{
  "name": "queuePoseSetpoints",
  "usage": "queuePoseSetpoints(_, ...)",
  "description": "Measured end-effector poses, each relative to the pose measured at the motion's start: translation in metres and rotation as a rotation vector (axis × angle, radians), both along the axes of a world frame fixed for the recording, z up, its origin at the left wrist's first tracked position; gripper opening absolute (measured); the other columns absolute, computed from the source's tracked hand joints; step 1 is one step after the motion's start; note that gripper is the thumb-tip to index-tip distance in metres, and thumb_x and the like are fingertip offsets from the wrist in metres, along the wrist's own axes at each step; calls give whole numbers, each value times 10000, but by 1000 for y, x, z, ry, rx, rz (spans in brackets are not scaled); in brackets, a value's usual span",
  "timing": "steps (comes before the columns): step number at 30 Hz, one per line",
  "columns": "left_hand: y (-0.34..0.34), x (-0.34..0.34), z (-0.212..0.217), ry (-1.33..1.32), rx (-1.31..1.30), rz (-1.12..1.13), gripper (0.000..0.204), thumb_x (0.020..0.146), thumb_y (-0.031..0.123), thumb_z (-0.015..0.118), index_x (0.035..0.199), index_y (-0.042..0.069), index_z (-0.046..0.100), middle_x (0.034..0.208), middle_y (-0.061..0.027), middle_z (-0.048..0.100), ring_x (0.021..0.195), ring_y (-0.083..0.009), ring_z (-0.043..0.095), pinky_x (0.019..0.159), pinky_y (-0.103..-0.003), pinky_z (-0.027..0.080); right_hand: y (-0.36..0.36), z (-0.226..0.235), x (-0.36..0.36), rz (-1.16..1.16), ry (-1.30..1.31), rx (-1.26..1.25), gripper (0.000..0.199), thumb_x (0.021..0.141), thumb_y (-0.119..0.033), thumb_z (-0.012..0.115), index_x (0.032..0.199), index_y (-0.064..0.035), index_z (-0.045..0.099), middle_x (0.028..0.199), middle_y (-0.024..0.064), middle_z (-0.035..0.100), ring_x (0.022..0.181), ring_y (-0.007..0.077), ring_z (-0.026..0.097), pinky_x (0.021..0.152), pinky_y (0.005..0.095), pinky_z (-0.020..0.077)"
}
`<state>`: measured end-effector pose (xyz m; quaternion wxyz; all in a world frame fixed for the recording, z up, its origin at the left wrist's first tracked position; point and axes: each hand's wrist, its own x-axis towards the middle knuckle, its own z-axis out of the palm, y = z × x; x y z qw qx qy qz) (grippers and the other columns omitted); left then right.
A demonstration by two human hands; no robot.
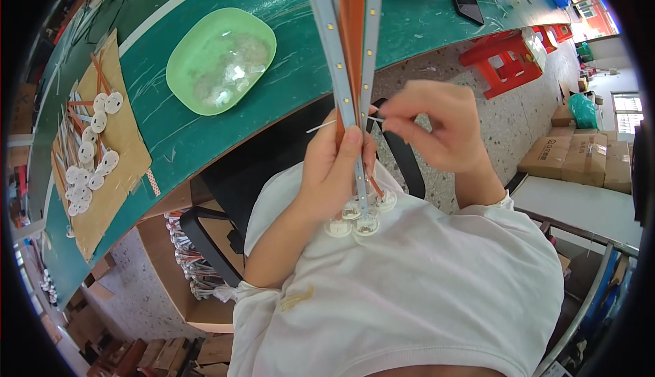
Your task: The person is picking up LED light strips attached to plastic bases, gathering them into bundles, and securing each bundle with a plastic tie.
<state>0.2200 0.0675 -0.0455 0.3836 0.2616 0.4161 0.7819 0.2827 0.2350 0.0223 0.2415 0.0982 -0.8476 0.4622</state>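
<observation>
My left hand [326,172] grips a bundle of LED strips [343,70], some showing grey faces with small yellow chips and others orange-brown. The bundle stands up in front of my white shirt, and round white end caps [366,225] sit at its lower end. Around it runs a thin white tie [321,127], with one end sticking out left of my left hand. Its other end points toward my right hand [437,124], whose thumb and fingers are pinched together, slightly blurred, close to that end. The part of the tie behind the bundle is hidden.
A light green bowl [176,77] of small clear pieces stands on the green table [286,36]. Left of it, more strips with white caps [86,152] lie on cardboard [126,186]. Below the table edge is an open carton [194,315] of bundles. A red stool [508,63] stands right.
</observation>
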Motion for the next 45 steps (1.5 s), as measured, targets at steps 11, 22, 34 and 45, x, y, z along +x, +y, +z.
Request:
queuePoseSetpoints(11,-9,5,1,904,-281,255,298,876,-10,510,1168,-57,471,950,-226,598,800,-440,627,657,-401,499,-31,-2,-4,114,105,560,286,606,28,686,890,17,652,730,93,628,572,220,566,476,299,457)
queuePoseSetpoints(22,-27,-24,-10,-55,40,-235,329,920,17,562,1234,-14,467,997,-77,603,899,-176,653,797,-322,546,-34,-43,1,87,-164,-401,46,839,59,609,862,44,647,729,105,640,590,130,605,490,247,456)
queuePoseSetpoints(34,-18,-8,-14,-13,-48,36,302,1054,301,345,1104,28,465,713,-22,569,575,-69,524,536,-190,438,-47,-61,-4,-37,-60,-494,71,857,61,626,925,40,624,744,111,643,553,112,558,480,240,422)
queuePoseSetpoints(45,-23,-18,-25,-127,48,17,289,1056,291,331,1086,29,448,676,-66,542,568,-111,548,536,-229,461,-26,-40,-11,-27,454,275,209,644,43,699,850,11,700,831,106,676,643,225,600,552,280,500)
